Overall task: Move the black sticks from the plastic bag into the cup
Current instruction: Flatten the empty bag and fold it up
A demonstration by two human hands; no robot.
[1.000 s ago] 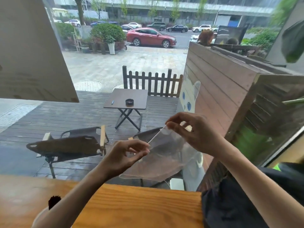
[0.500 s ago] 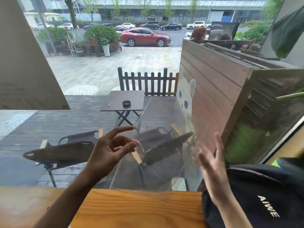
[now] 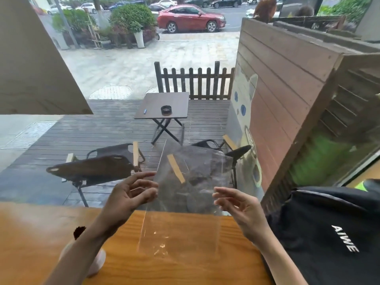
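Observation:
A clear plastic bag hangs flat and upright between my hands, its lower edge close to the wooden table. It looks empty. My left hand pinches the bag's left edge with its fingers loosely spread. At the right edge, my right hand holds it between fingertips. A pale cup stands on the table at the lower left, mostly hidden under my left forearm. The dark tips of the black sticks poke up beside that forearm.
A black bag with white lettering lies at the table's right end. Beyond the window pane are a wooden deck, folding chairs and a small table. A wooden partition rises on the right.
The bag was bunched between pinching fingers; now it is spread flat and lower, over the table. My hands have moved apart and down to its side edges.

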